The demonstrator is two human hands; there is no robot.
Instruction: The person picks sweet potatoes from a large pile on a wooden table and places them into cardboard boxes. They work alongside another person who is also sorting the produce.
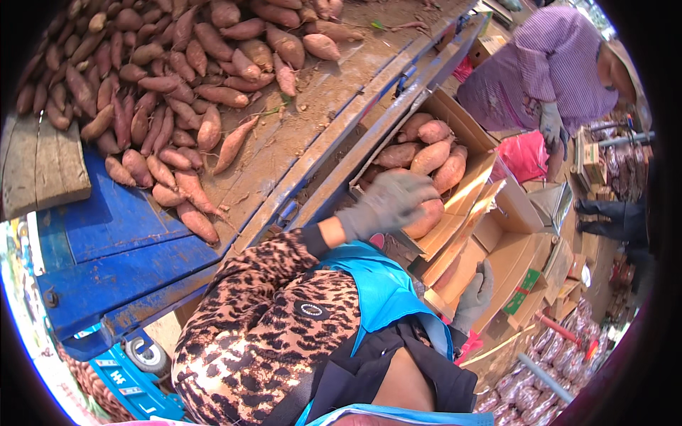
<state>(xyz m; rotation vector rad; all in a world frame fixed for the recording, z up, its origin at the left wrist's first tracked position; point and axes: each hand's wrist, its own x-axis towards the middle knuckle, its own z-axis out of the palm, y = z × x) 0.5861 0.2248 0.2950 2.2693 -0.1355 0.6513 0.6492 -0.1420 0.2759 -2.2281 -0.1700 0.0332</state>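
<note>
My left hand (388,205), in a grey work glove and blurred, reaches palm down over an open cardboard box (469,114). Several pinkish sweet potatoes (430,157) fill that box. One large sweet potato (426,219) lies right beside the hand's lower edge; whether the fingers touch or hold it cannot be told. On the other side, my right hand (474,298), gloved too, has its fingers raised and a little apart, with nothing seen in them. It is over the near side of a second open cardboard box (511,253).
A large heap of sweet potatoes (176,80) lies on the dirty bed of a blue truck (298,175). A wooden block (42,160) sits at its corner. Across the boxes, a person in a checked purple top (559,58) bends near a pink bag (525,154). Wrapped packages (549,378) lie lower right.
</note>
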